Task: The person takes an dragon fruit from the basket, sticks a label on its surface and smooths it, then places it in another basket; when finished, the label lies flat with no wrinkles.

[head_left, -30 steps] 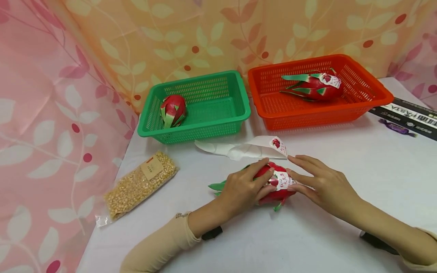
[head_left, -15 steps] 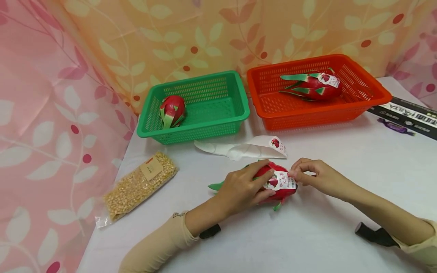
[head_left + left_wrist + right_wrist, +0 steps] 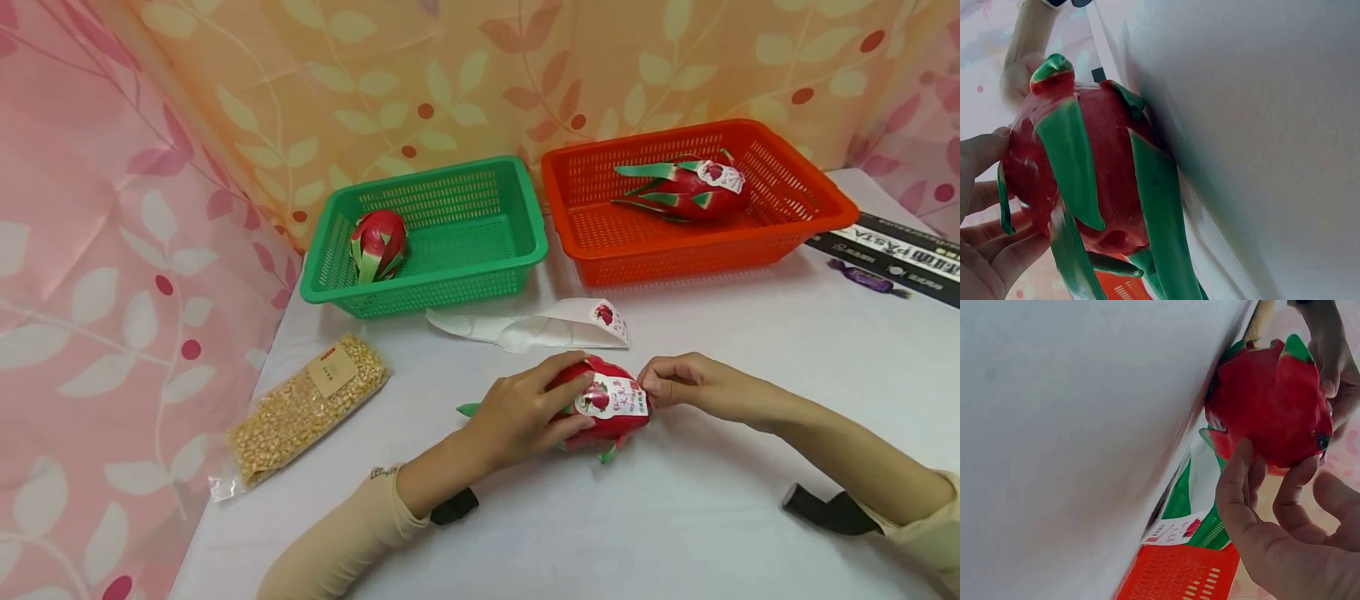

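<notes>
A red dragon fruit (image 3: 588,437) with green scales and a white printed label (image 3: 615,397) lies on the white table. My left hand (image 3: 517,412) holds it from above, thumb and fingers spread over its upper side. In the left wrist view those fingers (image 3: 1013,240) touch the fruit beneath long green scales. At the fruit's right end is my right hand (image 3: 697,387), fingers bent and fingertips touching the fruit by the label's edge. In the right wrist view the thumb (image 3: 1335,494) stands slightly off the fruit; nothing shows between thumb and fingers.
Behind stand a green basket (image 3: 480,279) and a red basket (image 3: 675,260), each with one dragon fruit. A label backing strip (image 3: 525,333) lies before them. Left is a bag of corn kernels (image 3: 300,417); far right, a black pasta box (image 3: 900,250) and purple wrapped candy (image 3: 870,279).
My right fingers, stretched over the label a second ago, have drawn back and bent at its right end. My left hand still holds the fruit, shifted slightly left.
</notes>
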{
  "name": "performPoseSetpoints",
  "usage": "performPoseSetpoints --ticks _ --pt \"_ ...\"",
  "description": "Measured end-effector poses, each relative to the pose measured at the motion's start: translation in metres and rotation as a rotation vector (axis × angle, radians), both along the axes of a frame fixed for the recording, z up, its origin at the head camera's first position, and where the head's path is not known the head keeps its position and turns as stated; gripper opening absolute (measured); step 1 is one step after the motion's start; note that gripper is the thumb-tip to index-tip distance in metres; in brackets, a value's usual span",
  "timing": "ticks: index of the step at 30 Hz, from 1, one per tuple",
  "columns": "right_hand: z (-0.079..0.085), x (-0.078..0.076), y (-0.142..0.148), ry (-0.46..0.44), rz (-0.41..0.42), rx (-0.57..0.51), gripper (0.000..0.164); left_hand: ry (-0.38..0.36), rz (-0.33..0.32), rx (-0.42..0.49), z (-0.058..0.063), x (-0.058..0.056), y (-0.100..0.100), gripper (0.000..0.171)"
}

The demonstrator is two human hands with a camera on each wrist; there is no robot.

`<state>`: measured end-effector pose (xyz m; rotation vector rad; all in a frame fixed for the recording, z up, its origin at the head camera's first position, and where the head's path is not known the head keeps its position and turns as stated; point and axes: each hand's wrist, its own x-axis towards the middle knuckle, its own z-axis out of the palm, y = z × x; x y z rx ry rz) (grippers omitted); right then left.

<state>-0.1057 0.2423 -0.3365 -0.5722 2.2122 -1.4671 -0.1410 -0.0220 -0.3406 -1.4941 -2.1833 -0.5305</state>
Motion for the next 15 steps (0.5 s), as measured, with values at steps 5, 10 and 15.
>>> performPoseSetpoints --ticks 5,10,15 --pt "-0.0016 -0.0034 -0.0002 -0.014 -0.006 0.040 0.018 -0.014 -0.016 -0.003 0.0006 -0.0012 -0.0013 0.041" --pt "-0.0024 -0.0026 -0.0009 0.017 -0.020 0.086 0.014 -0.037 -0.032 -0.006 -0.0006 -0.0020 -0.0026 0.043" --pt "-0.0042 -0.0040 -0.0004 0.050 0.005 0.088 0.010 -0.059 -0.047 -0.006 -0.0017 -0.0034 -0.0044 0.046"
